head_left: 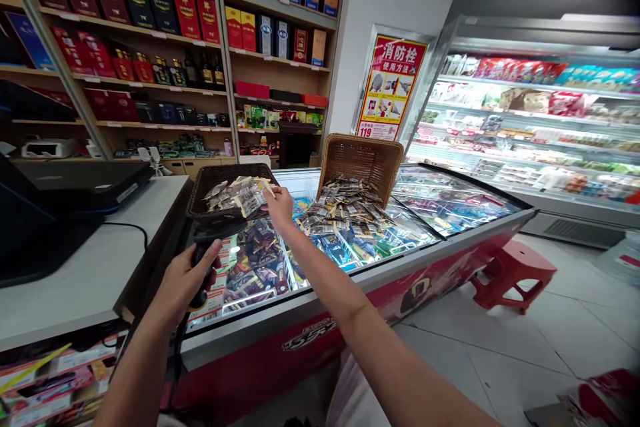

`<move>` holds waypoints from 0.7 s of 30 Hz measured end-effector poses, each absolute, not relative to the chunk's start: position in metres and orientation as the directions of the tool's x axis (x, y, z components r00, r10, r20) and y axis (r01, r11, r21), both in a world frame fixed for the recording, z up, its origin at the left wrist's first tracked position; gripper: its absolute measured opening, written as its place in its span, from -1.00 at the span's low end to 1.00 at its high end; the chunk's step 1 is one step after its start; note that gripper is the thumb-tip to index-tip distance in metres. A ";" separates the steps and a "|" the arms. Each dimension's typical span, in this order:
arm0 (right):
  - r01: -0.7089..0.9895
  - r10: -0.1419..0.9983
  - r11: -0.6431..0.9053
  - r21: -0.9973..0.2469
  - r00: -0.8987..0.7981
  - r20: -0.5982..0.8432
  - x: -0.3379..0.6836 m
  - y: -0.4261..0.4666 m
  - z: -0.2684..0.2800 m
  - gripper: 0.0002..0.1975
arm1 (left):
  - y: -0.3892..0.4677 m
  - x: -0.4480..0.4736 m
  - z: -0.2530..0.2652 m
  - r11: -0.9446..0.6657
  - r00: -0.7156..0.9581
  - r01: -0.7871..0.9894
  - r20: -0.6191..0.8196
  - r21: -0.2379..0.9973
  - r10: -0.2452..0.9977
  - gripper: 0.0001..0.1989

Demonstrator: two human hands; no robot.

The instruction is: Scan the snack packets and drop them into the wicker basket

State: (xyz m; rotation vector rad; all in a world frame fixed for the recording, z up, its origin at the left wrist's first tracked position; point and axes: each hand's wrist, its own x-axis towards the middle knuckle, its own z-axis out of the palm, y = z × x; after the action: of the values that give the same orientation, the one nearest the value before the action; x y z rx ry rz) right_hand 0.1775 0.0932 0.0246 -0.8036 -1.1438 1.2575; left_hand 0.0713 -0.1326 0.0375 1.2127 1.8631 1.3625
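Observation:
My left hand (187, 280) is closed round the grip of a black handheld barcode scanner (205, 235), its head pointing toward a dark woven basket (197, 203). Small flat packets (225, 195) are heaped in that basket. At the basket's right rim, my right hand (281, 207) pinches a small packet (251, 197) between thumb and fingers. A light brown wicker basket (361, 150) is tipped on its side to the right, with a pile of similar packets (345, 207) spilling from it onto the freezer's glass top.
The chest freezer (400, 267) with a glass lid stretches to the right. On the left is a white counter (100, 260) with dark checkout equipment. Boxed-goods shelves (150, 33) stand behind. A red stool (520, 267) and a lit refrigerated display (525, 120) are at right.

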 end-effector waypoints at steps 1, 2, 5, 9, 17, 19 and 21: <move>-0.333 0.979 0.169 -0.928 -0.057 0.198 0.190 0.090 0.022 -0.78 | -0.133 0.075 0.038 0.082 -0.443 0.357 0.092 0.930 0.892 -0.39; -0.356 0.980 0.162 -0.920 -0.049 0.192 0.202 0.088 0.019 -0.77 | -0.134 0.078 0.040 0.075 -0.428 0.362 0.094 0.929 0.899 -0.39; -0.388 0.986 0.140 -0.911 -0.030 0.165 0.232 0.082 0.013 -0.76 | -0.135 0.090 0.044 0.060 -0.383 0.390 0.103 0.919 0.918 -0.39; -0.408 0.992 0.108 -0.907 -0.008 0.122 0.264 0.076 0.009 -0.76 | -0.138 0.107 0.049 0.037 -0.297 0.439 0.106 0.898 0.949 -0.40; -0.397 0.994 0.109 -0.911 0.018 0.111 0.297 0.065 0.009 -0.77 | -0.139 0.130 0.053 0.029 -0.217 0.497 0.092 0.867 0.972 -0.41; -0.389 0.993 0.118 -0.914 0.035 0.113 0.300 0.064 0.006 -0.75 | -0.139 0.134 0.053 0.017 -0.209 0.507 0.104 0.862 0.972 -0.41; -0.390 0.992 0.124 -0.912 0.048 0.114 0.303 0.063 0.004 -0.74 | -0.137 0.137 0.052 0.014 -0.207 0.517 0.109 0.856 0.972 -0.41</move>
State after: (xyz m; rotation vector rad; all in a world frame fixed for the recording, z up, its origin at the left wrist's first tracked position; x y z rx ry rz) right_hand 0.3032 0.0632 0.0040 -0.8361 -0.9478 1.2675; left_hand 0.1369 -0.1374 0.0524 1.5244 1.7663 1.1142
